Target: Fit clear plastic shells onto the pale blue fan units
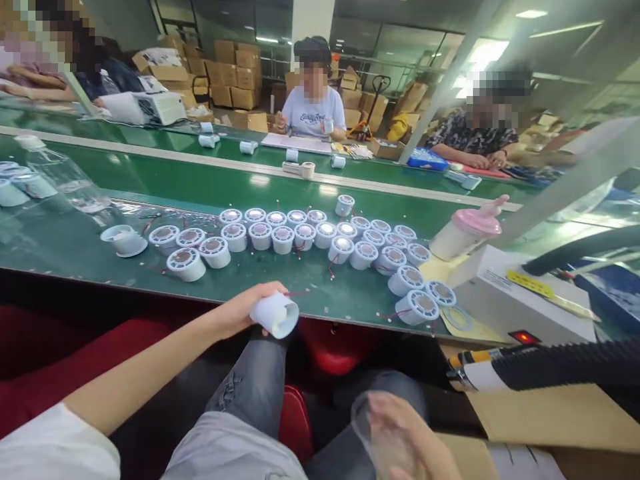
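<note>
My left hand is wrapped round a white cylindrical cup-like housing at the table's near edge, its open end facing right and down. Low in the view, over my lap, my right hand is blurred, with a clear, rounded plastic piece at its fingers. Several white round units with slotted rims and thin red wires stand in rows on the green table. An opened white housing sits left of them.
A clear bottle leans at the left. Right of the units are a pink-lidded cup, a white box with a red light and a black hose. Cardboard lies low right. People sit across the table.
</note>
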`<state>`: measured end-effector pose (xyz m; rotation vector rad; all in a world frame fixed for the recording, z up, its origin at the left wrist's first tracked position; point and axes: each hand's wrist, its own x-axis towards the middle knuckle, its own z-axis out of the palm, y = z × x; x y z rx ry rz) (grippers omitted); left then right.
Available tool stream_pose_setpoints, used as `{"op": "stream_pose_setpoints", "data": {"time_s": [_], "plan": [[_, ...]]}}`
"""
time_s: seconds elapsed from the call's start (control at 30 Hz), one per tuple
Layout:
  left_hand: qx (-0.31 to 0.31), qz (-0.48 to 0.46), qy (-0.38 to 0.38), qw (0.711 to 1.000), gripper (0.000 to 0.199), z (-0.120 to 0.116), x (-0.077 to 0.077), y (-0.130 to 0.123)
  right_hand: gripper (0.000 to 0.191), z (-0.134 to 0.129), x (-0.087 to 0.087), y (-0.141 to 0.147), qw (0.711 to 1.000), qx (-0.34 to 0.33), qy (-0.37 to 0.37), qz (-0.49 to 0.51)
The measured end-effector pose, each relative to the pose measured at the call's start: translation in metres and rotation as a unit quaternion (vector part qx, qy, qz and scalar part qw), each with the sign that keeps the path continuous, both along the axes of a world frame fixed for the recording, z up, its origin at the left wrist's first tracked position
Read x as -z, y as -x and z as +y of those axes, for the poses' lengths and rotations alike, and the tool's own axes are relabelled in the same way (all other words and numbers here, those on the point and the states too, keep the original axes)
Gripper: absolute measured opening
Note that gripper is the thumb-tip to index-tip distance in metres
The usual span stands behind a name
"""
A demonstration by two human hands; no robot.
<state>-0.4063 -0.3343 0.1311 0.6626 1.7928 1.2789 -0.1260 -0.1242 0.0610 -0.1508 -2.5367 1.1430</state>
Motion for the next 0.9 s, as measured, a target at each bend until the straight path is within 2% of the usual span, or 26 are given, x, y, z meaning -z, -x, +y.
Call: {"op": "stream_pose_setpoints", "data": {"time_s": [0.07,0.13,0.17,0.23,0.3,0.33,0.4,0.47,0.5,0.6,0.73,0.83,0.9], "plan": [[0.053,-0.173,-0.029,0.983,0.042,0.012,0.014,-0.019,0.047,-0.031,-0.006,0.022,0.996,-0.008,-0.084,0.005],[0.134,-0.201,0.009,0.970,0.039,0.026,0.022,-0.034,0.054,-0.049,-0.017,0.042,0.980,0.039,-0.196,0.010],[0.174,-0.174,0.027,0.969,0.036,0.032,0.024,-0.040,0.054,-0.054,-0.023,0.049,0.968,0.065,-0.243,0.003],[0.245,-0.055,0.034,0.967,0.027,0.040,0.022,-0.047,0.049,-0.054,-0.030,0.057,0.951,0.100,-0.290,-0.034],[0.275,0.099,0.012,0.956,0.021,0.044,0.018,-0.051,0.039,-0.050,-0.033,0.056,0.952,0.098,-0.277,-0.088],[0.275,0.160,-0.005,0.948,0.020,0.045,0.016,-0.053,0.033,-0.047,-0.033,0.054,0.960,0.088,-0.243,-0.108],[0.261,0.225,-0.028,0.938,0.019,0.045,0.015,-0.056,0.019,-0.044,-0.033,0.047,0.982,0.068,-0.125,-0.125],[0.229,0.227,-0.048,0.945,0.025,0.045,0.019,-0.059,0.006,-0.044,-0.034,0.041,0.991,0.068,0.014,-0.112],[0.214,0.222,-0.057,0.950,0.035,0.044,0.023,-0.060,0.006,-0.044,-0.035,0.039,0.989,0.075,0.077,-0.102],[0.202,0.230,-0.084,0.948,0.063,0.044,0.039,-0.060,0.019,-0.046,-0.038,0.037,0.969,0.121,0.204,-0.064],[0.261,0.236,-0.131,0.927,0.066,0.045,0.053,-0.058,0.028,-0.047,-0.038,0.037,0.942,0.175,0.285,-0.038],[0.297,0.161,-0.142,0.930,0.067,0.045,0.055,-0.059,0.027,-0.046,-0.036,0.037,0.913,0.187,0.362,-0.035],[0.312,0.078,-0.137,0.937,0.070,0.044,0.053,-0.062,0.023,-0.044,-0.035,0.036,0.887,0.180,0.424,-0.039]]}}
